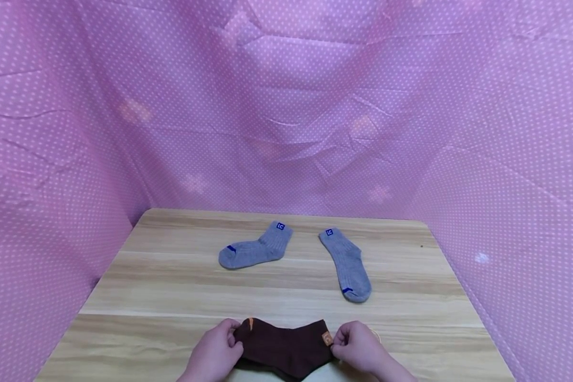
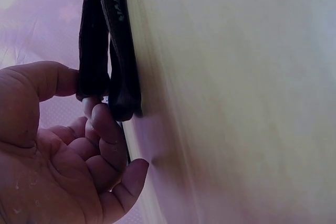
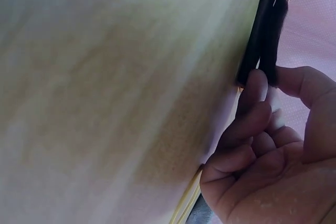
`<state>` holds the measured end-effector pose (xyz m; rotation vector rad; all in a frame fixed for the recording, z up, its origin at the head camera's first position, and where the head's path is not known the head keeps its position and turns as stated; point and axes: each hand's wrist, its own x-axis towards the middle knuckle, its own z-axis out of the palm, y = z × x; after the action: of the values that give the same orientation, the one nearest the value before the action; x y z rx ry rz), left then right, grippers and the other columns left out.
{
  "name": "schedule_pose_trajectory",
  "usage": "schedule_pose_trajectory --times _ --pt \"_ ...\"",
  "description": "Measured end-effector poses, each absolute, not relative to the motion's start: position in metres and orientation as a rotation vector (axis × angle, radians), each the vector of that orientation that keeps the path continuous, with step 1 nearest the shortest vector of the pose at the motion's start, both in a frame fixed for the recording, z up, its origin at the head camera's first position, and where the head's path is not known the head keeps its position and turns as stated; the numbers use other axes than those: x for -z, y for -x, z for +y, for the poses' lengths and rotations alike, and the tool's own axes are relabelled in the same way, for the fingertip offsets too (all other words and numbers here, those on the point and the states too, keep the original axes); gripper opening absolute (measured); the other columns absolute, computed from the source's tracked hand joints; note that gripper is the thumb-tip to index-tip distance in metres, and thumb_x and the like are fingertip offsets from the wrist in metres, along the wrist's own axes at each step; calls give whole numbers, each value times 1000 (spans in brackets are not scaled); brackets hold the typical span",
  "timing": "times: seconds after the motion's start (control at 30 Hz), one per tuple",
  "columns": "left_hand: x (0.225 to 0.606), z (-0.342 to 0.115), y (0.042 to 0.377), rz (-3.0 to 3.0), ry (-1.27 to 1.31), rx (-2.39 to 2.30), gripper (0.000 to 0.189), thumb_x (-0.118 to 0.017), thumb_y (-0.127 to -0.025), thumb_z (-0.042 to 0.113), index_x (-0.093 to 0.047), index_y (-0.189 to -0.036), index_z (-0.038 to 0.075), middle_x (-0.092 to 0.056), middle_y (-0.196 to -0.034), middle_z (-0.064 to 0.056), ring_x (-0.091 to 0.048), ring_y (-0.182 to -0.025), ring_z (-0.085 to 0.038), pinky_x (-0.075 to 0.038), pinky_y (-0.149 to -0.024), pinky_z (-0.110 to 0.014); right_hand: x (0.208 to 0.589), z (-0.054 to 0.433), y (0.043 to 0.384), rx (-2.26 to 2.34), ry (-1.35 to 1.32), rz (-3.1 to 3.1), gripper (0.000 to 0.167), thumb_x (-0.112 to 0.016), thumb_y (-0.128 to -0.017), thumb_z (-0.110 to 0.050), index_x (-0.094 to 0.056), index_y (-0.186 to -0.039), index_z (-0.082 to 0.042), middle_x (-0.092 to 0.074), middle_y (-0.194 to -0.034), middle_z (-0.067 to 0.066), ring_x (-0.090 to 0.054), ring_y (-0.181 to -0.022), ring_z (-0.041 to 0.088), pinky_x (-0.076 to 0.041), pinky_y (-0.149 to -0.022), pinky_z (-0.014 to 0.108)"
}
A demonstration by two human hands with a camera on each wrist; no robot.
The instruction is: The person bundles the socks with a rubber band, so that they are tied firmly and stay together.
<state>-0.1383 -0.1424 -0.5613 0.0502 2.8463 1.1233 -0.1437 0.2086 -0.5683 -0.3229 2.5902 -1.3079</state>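
A dark brown sock (image 1: 286,347) with an orange toe mark and an orange cuff label is stretched sideways at the table's near edge. At its toe end, my left hand (image 1: 216,350) pinches it between thumb and fingers. My right hand (image 1: 360,347) pinches the cuff beside the label. Two dark layers (image 2: 123,72) hang side by side in the left wrist view, the thumb and a fingertip on the outer one. The right wrist view also shows two layers (image 3: 270,40), with a fingertip of the right hand (image 3: 273,150) at the gap between them.
Two grey socks with blue labels lie flat farther back, one at centre left (image 1: 255,252) and one to the right (image 1: 348,265). A yellow band (image 3: 188,200) lies by the right hand. Pink dotted cloth (image 1: 286,106) surrounds the wooden table (image 1: 172,286) at the back and sides.
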Motion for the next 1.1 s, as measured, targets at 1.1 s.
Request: schedule_pose_trajectory --times 1.1 --pt "564 -141 144 2785 -67 -1282 23 -81 -90 18 -65 -103 8 -60 -79 4 -55 -71 -13 -48 -68 -34 572 196 148 1034 406 2863 27 -85 -89 -20 -59 -80 -22 -51 -66 -16 -45 -58 -1 -39 -54 24"
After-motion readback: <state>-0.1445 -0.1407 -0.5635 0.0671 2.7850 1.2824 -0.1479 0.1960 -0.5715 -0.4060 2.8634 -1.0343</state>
